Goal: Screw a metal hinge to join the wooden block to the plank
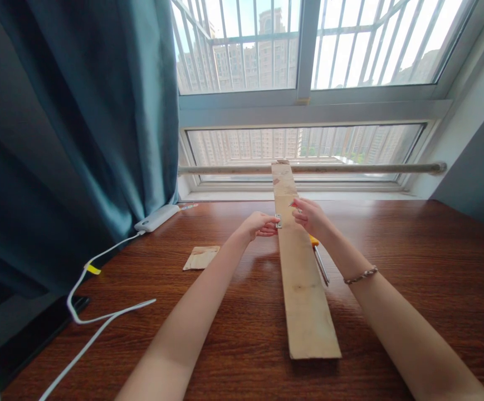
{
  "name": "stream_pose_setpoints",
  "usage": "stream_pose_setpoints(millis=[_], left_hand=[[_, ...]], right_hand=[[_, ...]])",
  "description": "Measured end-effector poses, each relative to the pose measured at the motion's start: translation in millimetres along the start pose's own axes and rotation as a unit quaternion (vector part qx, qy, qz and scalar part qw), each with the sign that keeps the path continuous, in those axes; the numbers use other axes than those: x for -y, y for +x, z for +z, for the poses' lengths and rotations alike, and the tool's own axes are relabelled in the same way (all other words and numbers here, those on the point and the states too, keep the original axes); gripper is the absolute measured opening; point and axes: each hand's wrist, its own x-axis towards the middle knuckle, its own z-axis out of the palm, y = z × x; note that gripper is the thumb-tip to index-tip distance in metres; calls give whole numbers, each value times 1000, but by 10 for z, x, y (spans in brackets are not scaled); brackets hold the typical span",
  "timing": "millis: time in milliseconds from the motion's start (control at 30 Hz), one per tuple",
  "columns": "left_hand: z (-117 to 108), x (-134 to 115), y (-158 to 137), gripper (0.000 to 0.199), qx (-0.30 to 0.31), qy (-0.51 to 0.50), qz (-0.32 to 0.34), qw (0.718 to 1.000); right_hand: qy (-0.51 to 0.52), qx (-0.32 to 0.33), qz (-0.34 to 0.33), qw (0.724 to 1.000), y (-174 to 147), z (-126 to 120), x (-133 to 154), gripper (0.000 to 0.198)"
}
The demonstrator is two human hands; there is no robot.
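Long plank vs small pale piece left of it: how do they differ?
Size: the plank is much longer than the small piece.
Shape: the plank is a narrow strip; the small piece is stubby, nearer square.
Contact: the left hand holds a metal plate at the plank's left edge; neither hand holds the small piece.
Shared: both are pale tan with darker marks.

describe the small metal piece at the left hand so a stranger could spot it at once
On the brown table, find the long pale board running toward the window. Along its left edge, in the far half, the left hand's fingertips meet the metal piece. It is small, flat and silvery, unlike the yellow-handled screwdriver across the board.
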Motion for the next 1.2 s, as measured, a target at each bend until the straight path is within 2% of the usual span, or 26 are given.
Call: stream_pose_setpoints(millis=[67,200,367,433,567,700,767,867,933,1033,1100,1200], left_hand=[[-16,-21,-26,18,9,13,6,1000],[-34,-92,-100,20,10,38,5,999],[-53,-218,-215,16,-80,73,56,993],[-76,-282,-270,14,-103,85,80,988],[-144,-435,-430,17,-108,81,118,984],[-205,-491,-680,22,-112,59,141,982],[-239,-404,-832,25,-111,46,137,983],[-344,-95,-1070,26,-135,19,126,983],[-472,184,-1214,27,-163,12,119,979],[-743,567,-1356,28,-192,12,104,976],[-934,734,-1378,27,-239,7,109,965],[-1148,854,-1330,28,-293,6,101,951]], right_hand=[[47,-26,26,998,24,-30,58,14],[65,-58,39,995,59,-76,106,14],[58,-78,48,994,12,-43,135,17],[42,-89,49,994,-8,-10,150,17],[-18,-103,47,993,-51,93,164,19],[-112,-78,50,989,-168,275,140,13],[-166,-50,62,983,-259,382,102,12],[-262,-8,82,961,-402,529,2,13],[-346,20,85,934,-479,623,-94,14],[-466,65,88,878,-533,795,-289,20],[-509,93,104,849,-516,944,-450,23],[-538,125,129,824,-415,1184,-697,20]])
